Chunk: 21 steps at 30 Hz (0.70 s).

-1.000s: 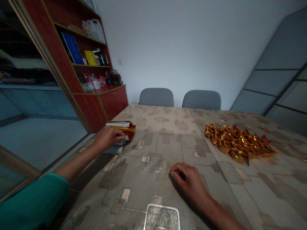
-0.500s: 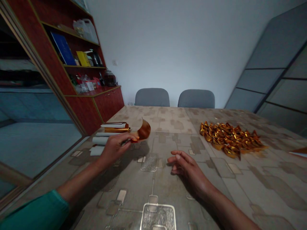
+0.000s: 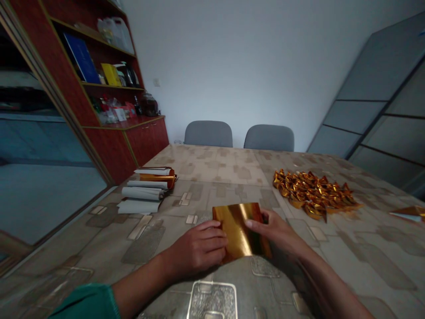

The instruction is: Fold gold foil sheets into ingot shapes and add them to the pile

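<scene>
Between my hands is a sheet of shiny gold foil paper [image 3: 237,230], slightly curved, its gold face toward me. My left hand [image 3: 202,246] grips its left edge, the fingers lying over the front. On the right side, my right hand [image 3: 270,228] pinches the sheet, thumb on the gold face and the other fingers mostly hidden behind. Further left on the table lie several curled bundles of foil paper [image 3: 146,193], with pale backs and some gold showing. To the right sits a cluster of folded gold paper ingots [image 3: 312,192].
A patterned cloth covers the table [image 3: 215,164]. Another piece of foil paper [image 3: 410,213] lies at the far right. Two grey chairs [image 3: 208,134] stand behind the table, and a red-brown cabinet [image 3: 146,137] with loaded shelves rises at the left.
My left hand has brought the foil sheet from beside the bundles to the middle, in front of me. My right hand, empty before, has taken hold of the sheet's right side.
</scene>
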Motion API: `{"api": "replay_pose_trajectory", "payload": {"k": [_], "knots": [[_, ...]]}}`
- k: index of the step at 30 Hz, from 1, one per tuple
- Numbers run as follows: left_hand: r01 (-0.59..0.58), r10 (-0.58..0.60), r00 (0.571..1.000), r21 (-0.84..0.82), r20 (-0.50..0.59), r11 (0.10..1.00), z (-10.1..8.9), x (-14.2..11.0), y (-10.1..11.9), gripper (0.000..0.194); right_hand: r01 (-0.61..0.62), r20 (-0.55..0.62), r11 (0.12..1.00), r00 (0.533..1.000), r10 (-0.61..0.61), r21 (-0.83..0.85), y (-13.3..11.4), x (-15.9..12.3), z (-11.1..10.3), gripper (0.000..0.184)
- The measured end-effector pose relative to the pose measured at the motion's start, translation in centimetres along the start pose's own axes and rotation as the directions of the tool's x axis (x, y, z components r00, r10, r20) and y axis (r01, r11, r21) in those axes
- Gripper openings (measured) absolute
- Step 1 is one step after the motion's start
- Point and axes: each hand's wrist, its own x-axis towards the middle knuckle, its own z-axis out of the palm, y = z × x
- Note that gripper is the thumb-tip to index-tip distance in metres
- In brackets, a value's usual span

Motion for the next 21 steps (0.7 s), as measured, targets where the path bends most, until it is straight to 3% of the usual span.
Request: {"api": "replay_pose_trajectory", "payload": {"k": [2,4,7,9,10,11,13,15,16,18,21], "knots": [[0.086,-0.086,0.996,-0.015,-0.020,0.996,0.0,-0.2,-0.3,0.018,0.063,-0.059,0.995,0.996,-0.067,-0.072,0.5,0.4,0.1,0.025],[0.250,-0.254,0.963,-0.049,-0.094,0.967,0.1,-0.2,-0.4,0.021,0.099,-0.105,0.989,0.988,-0.110,-0.107,0.7,0.6,0.3,0.019],[0.537,-0.541,0.811,-0.084,-0.221,0.839,0.3,-0.1,-0.2,0.054,0.152,-0.136,0.975,0.975,-0.175,-0.164,0.3,0.4,0.6,0.011],[0.641,-0.642,0.713,-0.111,-0.280,0.760,0.4,-0.2,-0.1,0.079,0.234,-0.099,0.950,0.961,-0.258,-0.209,0.1,0.1,0.6,0.008],[0.655,-0.659,0.695,-0.126,-0.288,0.745,0.5,-0.3,-0.1,0.083,0.299,-0.059,0.924,0.945,-0.321,-0.237,0.0,0.0,0.5,0.009],[0.644,-0.651,0.707,-0.131,-0.276,0.754,0.5,-0.4,-0.1,0.081,0.372,-0.007,0.888,0.921,-0.389,-0.271,0.1,-0.2,0.4,0.012],[0.547,-0.554,0.805,-0.097,-0.210,0.831,0.5,-0.7,-0.2,0.059,0.504,0.125,0.795,0.861,-0.493,-0.339,0.4,-0.7,-0.1,0.016],[0.388,-0.388,0.910,-0.030,-0.145,0.921,0.7,-1.0,-0.1,0.030,0.562,0.263,0.720,0.827,-0.497,-0.407,0.8,-1.5,-0.8,0.019],[0.321,-0.319,0.942,-0.001,-0.106,0.947,0.8,-1.0,0.0,0.021,0.568,0.333,0.693,0.822,-0.461,-0.444,1.0,-2.0,-1.2,0.022],[0.241,-0.240,0.970,0.034,-0.040,0.970,1.2,-1.1,0.3,0.019,0.555,0.439,0.657,0.825,-0.356,-0.511,1.3,-3.1,-1.8,0.034],[0.202,-0.206,0.977,0.064,0.050,0.977,1.7,-1.1,1.1,0.023,0.520,0.485,0.644,0.837,-0.253,-0.561,1.4,-4.5,-2.3,0.057]]}}
